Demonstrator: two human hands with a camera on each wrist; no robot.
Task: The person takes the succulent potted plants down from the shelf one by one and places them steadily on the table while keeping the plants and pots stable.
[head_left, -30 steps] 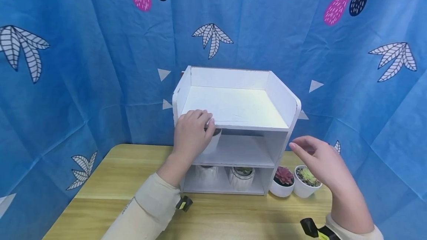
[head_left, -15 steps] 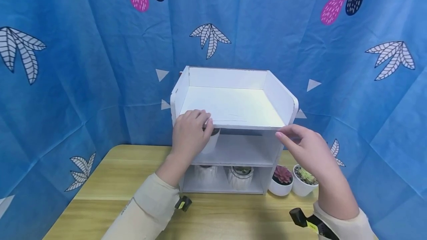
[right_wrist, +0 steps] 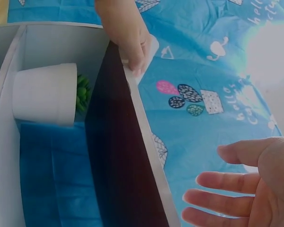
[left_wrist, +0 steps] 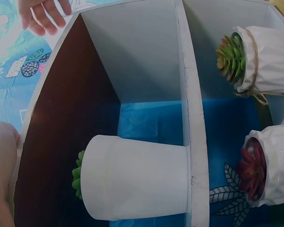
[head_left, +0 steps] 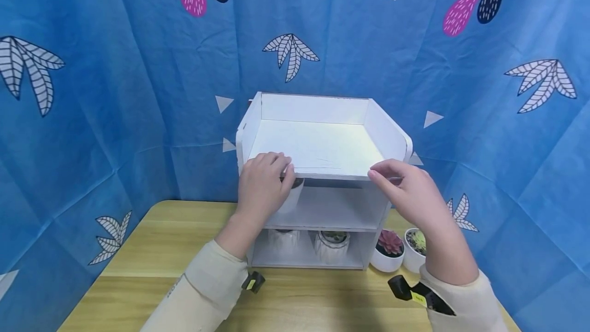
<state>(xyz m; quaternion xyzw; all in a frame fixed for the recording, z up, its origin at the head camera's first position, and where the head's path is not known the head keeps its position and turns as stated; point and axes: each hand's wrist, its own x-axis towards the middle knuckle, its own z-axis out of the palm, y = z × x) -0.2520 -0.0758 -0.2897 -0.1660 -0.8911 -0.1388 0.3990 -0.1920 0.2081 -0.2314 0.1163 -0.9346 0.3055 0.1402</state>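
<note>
A white wooden shelf unit [head_left: 322, 142] with a raised rim round its top stands on the table. My left hand [head_left: 262, 186] grips the front edge of its top board near the left corner. In the right wrist view those fingers curl over the edge. My right hand [head_left: 410, 191] hovers by the right part of the same edge, fingers straight and thumb apart, nothing held. On the middle tier, under my left hand, sits a white pot [left_wrist: 132, 177] with a green succulent. Its left part is hidden in the head view.
Two white ribbed pots stand on the bottom tier, one with a green succulent [left_wrist: 232, 59], one with a red succulent [left_wrist: 252, 168]. Right of the shelf are a pink succulent pot [head_left: 387, 259] and a yellow-green succulent pot [head_left: 415, 256]. A blue patterned cloth [head_left: 138, 65] hangs behind.
My right hand has moved left and slightly up, from beside the shelf to its top front edge. The left hand has stayed in place on the edge.
</note>
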